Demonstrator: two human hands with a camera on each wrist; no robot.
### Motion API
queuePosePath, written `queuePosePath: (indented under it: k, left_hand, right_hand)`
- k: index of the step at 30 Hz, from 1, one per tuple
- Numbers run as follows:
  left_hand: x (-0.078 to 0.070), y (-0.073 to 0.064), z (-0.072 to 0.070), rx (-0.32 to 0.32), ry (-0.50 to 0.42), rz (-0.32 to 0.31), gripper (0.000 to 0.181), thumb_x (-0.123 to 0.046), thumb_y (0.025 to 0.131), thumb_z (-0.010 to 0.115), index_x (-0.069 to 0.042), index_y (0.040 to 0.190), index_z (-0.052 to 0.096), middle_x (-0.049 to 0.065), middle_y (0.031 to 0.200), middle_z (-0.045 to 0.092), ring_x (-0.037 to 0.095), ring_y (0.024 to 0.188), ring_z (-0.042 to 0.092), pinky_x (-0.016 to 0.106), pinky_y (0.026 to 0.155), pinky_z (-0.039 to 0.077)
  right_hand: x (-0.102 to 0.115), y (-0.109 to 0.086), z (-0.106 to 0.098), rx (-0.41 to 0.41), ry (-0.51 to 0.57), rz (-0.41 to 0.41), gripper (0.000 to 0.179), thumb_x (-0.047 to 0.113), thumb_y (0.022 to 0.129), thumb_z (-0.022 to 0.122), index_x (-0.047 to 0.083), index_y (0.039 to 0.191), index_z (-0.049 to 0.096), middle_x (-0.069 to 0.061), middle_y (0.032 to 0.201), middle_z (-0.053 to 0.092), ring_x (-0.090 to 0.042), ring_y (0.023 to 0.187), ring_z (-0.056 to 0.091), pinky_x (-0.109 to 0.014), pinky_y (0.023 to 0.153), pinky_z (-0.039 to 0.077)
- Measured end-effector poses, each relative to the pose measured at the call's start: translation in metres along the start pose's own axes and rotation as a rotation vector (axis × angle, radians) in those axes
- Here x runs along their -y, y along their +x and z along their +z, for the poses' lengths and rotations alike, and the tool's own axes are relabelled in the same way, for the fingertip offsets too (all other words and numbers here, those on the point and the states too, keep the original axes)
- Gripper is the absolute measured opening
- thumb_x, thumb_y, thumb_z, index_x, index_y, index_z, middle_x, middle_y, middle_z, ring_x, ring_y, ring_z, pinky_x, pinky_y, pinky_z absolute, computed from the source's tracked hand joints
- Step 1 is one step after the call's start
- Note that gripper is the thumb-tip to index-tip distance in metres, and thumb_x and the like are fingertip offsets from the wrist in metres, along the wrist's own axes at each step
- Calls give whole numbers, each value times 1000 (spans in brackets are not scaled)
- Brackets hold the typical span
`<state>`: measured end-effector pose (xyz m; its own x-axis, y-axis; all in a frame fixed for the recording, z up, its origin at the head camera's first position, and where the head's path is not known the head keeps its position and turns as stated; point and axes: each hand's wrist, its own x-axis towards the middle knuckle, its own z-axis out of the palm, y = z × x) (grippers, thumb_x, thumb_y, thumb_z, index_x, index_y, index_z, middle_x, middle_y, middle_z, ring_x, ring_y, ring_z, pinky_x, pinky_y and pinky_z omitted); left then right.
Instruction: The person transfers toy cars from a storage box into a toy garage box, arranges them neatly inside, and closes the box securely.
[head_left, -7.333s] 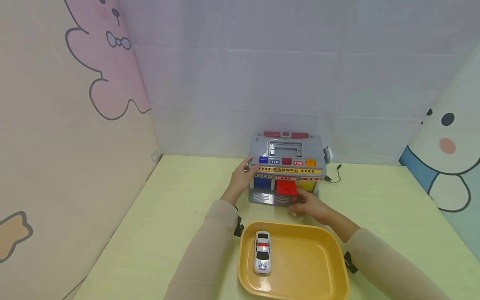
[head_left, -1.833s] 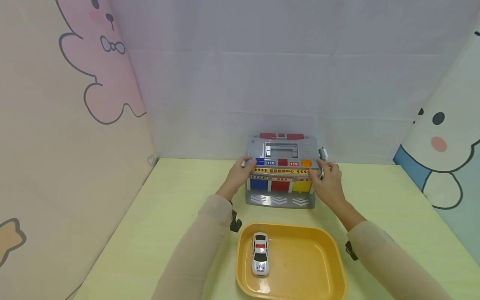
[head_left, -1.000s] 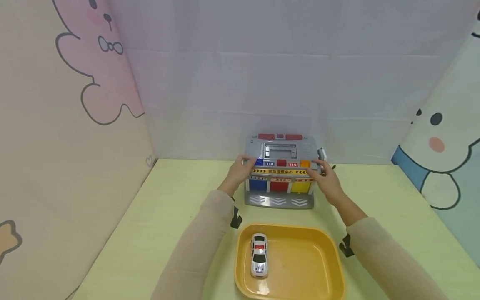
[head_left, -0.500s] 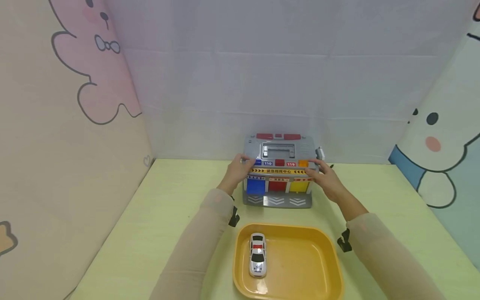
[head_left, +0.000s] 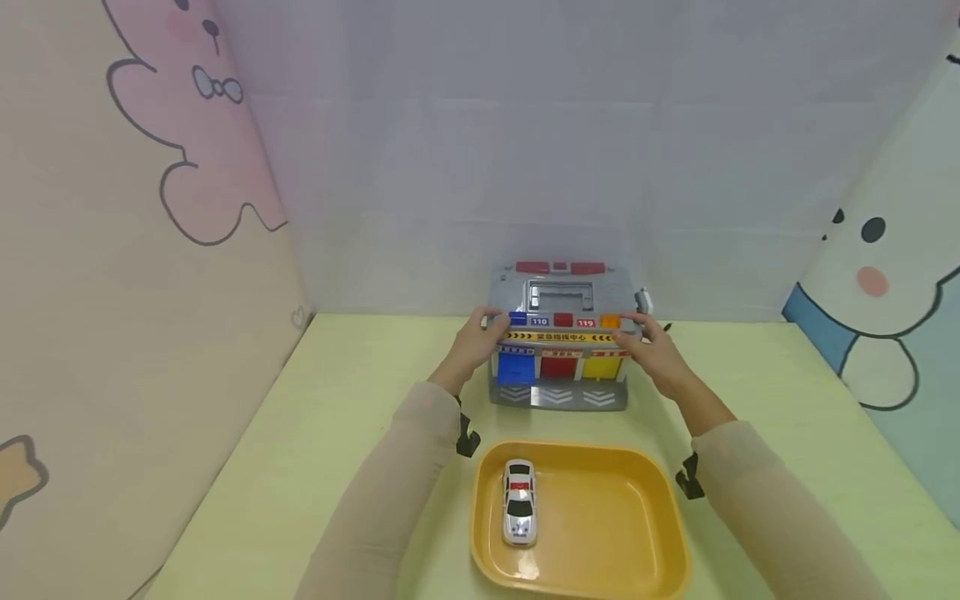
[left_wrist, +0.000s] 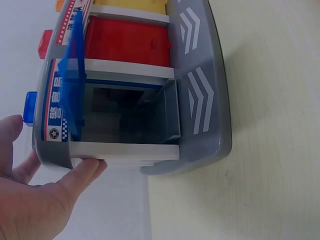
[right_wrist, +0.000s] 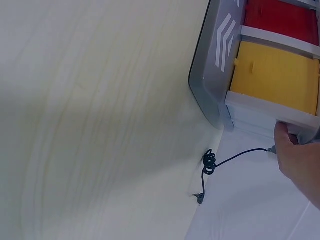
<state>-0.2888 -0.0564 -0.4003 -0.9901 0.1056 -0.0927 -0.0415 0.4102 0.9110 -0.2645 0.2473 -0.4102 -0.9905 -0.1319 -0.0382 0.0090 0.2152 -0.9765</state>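
Observation:
A grey toy garage [head_left: 558, 400] stands at the back of the table, with blue, red and yellow doors along its front. My left hand [head_left: 474, 343] grips its left upper corner, the fingers by the blue roof button [head_left: 517, 318]. On the opposite corner my right hand [head_left: 654, 350] holds on, fingers near the orange button [head_left: 610, 321] and thumb below the roof edge. The blue door [left_wrist: 75, 85] is swung up, and the left wrist view looks into the bay [left_wrist: 125, 115] behind it. The red door [left_wrist: 127, 42] and the yellow door [right_wrist: 275, 75] are down.
In front of the garage lies a yellow tray [head_left: 600, 587] holding a white toy police car [head_left: 519, 502] on its left side. A coiled black cord [right_wrist: 209, 162] runs out at the garage's right. A pale curtain [head_left: 465, 167] hangs behind.
The red door, raised in the earliest frame, is down. My right hand moved from beside that door up to the right roof corner. Within the last second the blue door swung up.

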Motion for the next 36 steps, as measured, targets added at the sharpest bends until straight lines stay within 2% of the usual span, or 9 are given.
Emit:
queuePosePath:
  k: [4,8,17,25,36]
  left_hand:
    - [0,-7,-2,21,19,22,55,-45,100,51,-20,147,39,17,142,47,34,126,48,52,99,44]
    - [2,-15,-3,40,30,35,59,-40,99,56,-22,151,34,16,141,49,33,126,49,51,98,45]
    - [11,-40,-6,52,9,58,54,-33,99,58,-22,149,39,12,134,55,28,121,54,48,98,46]
    - [12,-66,-4,105,-5,106,47,-30,99,58,-23,144,45,13,134,55,32,122,53,50,95,48]
    - [21,-86,-2,125,-44,135,48,-28,99,59,-23,145,44,15,136,53,33,120,55,49,96,48]
  right_hand:
    - [3,0,-4,-12,-15,-5,67,31,102,54,2,151,21,-30,141,30,-31,112,46,-53,110,28]
    - [6,0,-6,-23,-17,-5,68,33,101,54,2,151,21,-30,141,31,-32,110,47,-53,111,27]
    - [5,1,-5,-22,-10,6,68,34,101,53,3,151,20,-30,142,31,-33,113,45,-54,111,26]
    - [5,2,-5,-25,2,1,69,35,101,54,3,151,20,-28,140,31,-32,117,42,-53,111,27]
    - [2,2,-4,-31,7,8,69,36,101,54,4,151,19,-29,141,31,-36,119,40,-55,111,25]
